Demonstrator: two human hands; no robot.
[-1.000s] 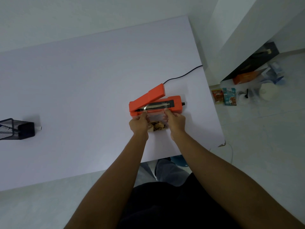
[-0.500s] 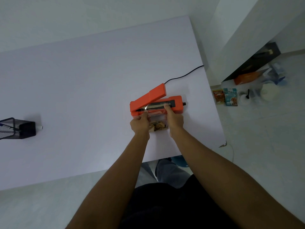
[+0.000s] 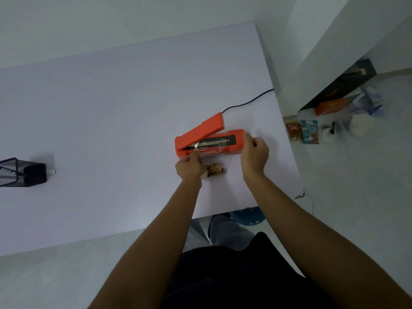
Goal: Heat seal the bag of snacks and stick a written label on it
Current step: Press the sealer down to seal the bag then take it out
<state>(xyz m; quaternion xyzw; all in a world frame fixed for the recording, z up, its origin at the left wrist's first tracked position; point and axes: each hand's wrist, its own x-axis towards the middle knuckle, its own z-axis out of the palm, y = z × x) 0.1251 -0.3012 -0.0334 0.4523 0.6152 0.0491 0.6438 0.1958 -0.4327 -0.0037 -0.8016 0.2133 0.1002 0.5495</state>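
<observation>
An orange heat sealer [image 3: 231, 143] lies on the white table [image 3: 111, 119] with its lid [image 3: 202, 130] raised at an angle. A clear bag of brown snacks [image 3: 213, 170] lies in front of it, its open top laid across the sealing strip. My left hand [image 3: 189, 167] pinches the bag's left top corner at the sealer's edge. My right hand [image 3: 255, 152] is off the bag, blurred, fingers loosely curled beside the sealer's right end and holding nothing.
A black cord [image 3: 247, 102] runs from the sealer off the table's right edge. A black mesh holder [image 3: 22, 172] stands at the far left. Snack packets [image 3: 303, 131], cups and boxes lie on the floor at the right.
My right hand has let go of the bag's right corner and moved right, next to the sealer's end. The left hand keeps its hold on the bag.
</observation>
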